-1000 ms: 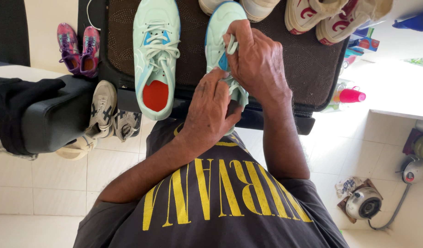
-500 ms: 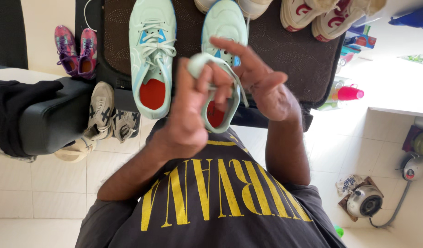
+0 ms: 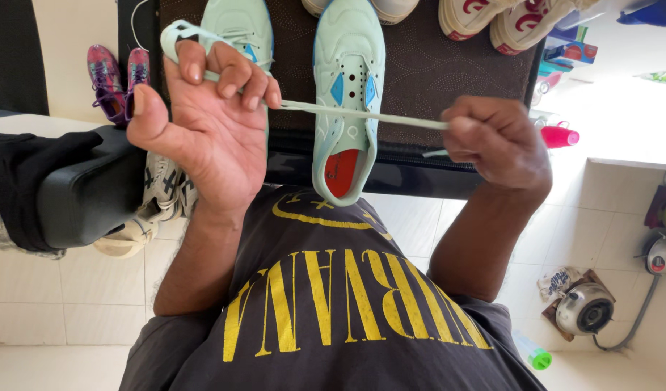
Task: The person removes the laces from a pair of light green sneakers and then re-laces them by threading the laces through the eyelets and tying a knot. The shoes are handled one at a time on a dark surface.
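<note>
A pale mint shoelace (image 3: 362, 114) is stretched tight between my two hands. My left hand (image 3: 203, 123) is raised palm-up at the left, with the lace looped around its fingers. My right hand (image 3: 496, 145) is closed on the lace's other end at the right. Under the lace lies a mint sneaker (image 3: 347, 94) with a red insole and no lace in its eyelets, resting on a dark mat (image 3: 420, 65). A second mint sneaker (image 3: 239, 22), still laced, sits behind my left hand.
White and red sneakers (image 3: 507, 18) lie at the mat's far right. Small purple shoes (image 3: 119, 76), beige sneakers (image 3: 156, 210) and a black case (image 3: 87, 195) are at the left. A pink bottle (image 3: 561, 136) and a metal kettle (image 3: 583, 310) stand on the tiled floor.
My hands have pulled apart from the sneaker, left hand going left and right hand going right, drawing the lace out taut between them.
</note>
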